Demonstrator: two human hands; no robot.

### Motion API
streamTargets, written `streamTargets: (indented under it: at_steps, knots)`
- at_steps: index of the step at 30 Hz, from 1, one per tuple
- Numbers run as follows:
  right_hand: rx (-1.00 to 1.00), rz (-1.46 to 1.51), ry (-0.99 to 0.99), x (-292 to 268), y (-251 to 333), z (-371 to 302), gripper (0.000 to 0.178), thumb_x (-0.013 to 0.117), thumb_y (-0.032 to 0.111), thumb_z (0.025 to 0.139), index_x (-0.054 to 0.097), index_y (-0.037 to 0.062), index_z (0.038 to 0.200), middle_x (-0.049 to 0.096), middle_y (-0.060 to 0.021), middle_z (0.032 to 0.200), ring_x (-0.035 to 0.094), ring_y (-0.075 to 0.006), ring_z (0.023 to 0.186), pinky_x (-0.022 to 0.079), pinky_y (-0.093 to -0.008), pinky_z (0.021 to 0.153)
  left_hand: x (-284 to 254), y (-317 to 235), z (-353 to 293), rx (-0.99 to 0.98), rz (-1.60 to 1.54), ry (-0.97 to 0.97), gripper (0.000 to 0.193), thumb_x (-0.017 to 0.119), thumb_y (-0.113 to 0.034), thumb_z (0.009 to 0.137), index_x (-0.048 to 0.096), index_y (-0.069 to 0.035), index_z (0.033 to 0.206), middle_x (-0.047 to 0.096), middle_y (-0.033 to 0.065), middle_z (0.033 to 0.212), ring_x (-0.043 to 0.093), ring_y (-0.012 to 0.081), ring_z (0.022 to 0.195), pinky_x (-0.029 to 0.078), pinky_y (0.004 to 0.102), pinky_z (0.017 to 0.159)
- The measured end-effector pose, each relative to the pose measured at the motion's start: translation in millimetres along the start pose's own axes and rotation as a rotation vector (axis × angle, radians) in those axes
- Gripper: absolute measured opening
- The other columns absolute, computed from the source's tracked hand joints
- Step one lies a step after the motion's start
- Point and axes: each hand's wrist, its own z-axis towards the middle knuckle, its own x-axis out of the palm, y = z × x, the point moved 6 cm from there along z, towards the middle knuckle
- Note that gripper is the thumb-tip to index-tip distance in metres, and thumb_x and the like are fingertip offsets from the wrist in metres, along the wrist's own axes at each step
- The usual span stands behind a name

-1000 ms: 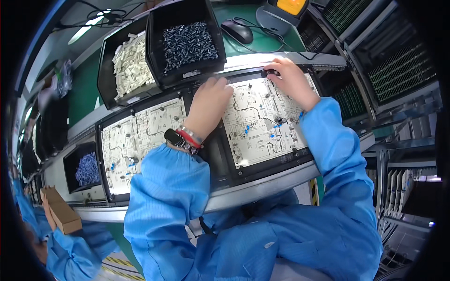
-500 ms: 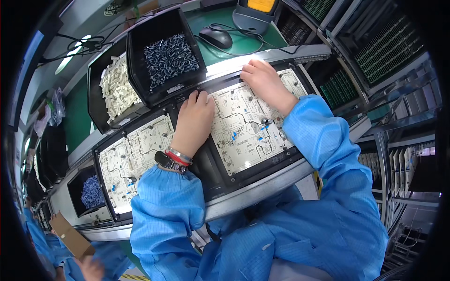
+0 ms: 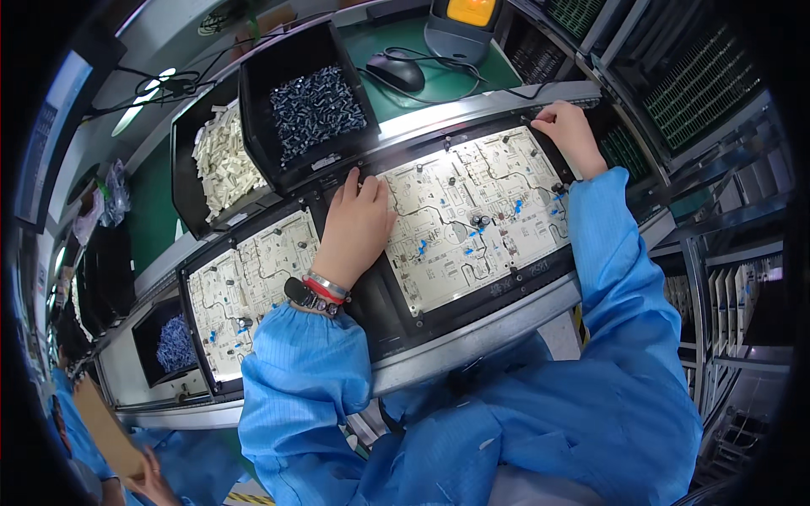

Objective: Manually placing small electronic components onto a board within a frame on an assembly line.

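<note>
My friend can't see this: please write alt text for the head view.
A person's left hand and right hand are near the upper corners of a black frame holding a pale circuit board; behind stand bins of white pieces and dark pieces.

This is an electronics assembly workshop, shown by circuit boards (image 3: 456, 198), parts bins (image 3: 291, 57) and metal racks (image 3: 697, 291).

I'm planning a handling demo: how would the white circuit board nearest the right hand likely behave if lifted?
The white circuit board is probably stiff, as it lies flat in the black frame. It looks light for its size, carrying mostly small parts. Its raised dark cylinders might bend if knocked, since they stand above the surface.
</note>
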Motion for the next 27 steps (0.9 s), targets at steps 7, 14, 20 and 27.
streamTargets:
  at_steps: [7,14,20,27]
  knots:
    - [-0.104,-0.174,-0.111,17.5,2.1,2.1,0.014,0.066,0.016,0.072,0.064,0.0020,0.074,0.060,-0.0140,0.079,0.059,-0.0323,0.079,0.046,-0.0415,0.071,1.9,-0.6,0.0,0.037,-0.058,-0.102,0.037,0.059,-0.017,0.075,0.055,0.004,0.105,0.052,0.0144,0.105,0.045,0.0375,0.113,0.040,0.0435,0.093]
    - [0.147,-0.066,-0.105,31.4,2.3,-3.9,0.024,0.064,0.024,0.079,0.063,0.0003,0.075,0.064,-0.0156,0.075,0.062,-0.0319,0.074,0.048,-0.0376,0.065,2.2,-0.3,-4.4,0.059,-0.029,-0.110,0.037,0.057,-0.014,0.075,0.056,0.006,0.106,0.052,0.0156,0.105,0.044,0.0405,0.114,0.037,0.0429,0.096]
    - [-0.435,0.093,0.122,-18.4,170.3,3.4,0.017,0.060,0.012,0.081,0.064,-0.0021,0.091,0.062,-0.0167,0.081,0.062,-0.0312,0.077,0.047,-0.0356,0.065,-56.0,9.5,-5.1,0.142,-0.198,-0.118,0.028,0.053,-0.005,0.072,0.060,-0.001,0.099,0.059,0.0127,0.088,0.058,0.0303,0.092,0.048,0.0376,0.076]
    - [-0.950,0.202,0.103,78.2,309.2,30.9,0.022,0.053,-0.001,0.076,0.062,-0.0004,0.096,0.062,-0.0182,0.089,0.061,-0.0342,0.084,0.050,-0.0407,0.073,-96.2,148.1,-29.8,-0.467,-0.055,-0.264,0.015,0.053,-0.009,0.081,0.063,-0.004,0.092,0.062,0.0150,0.085,0.060,0.0335,0.077,0.049,0.0416,0.068]
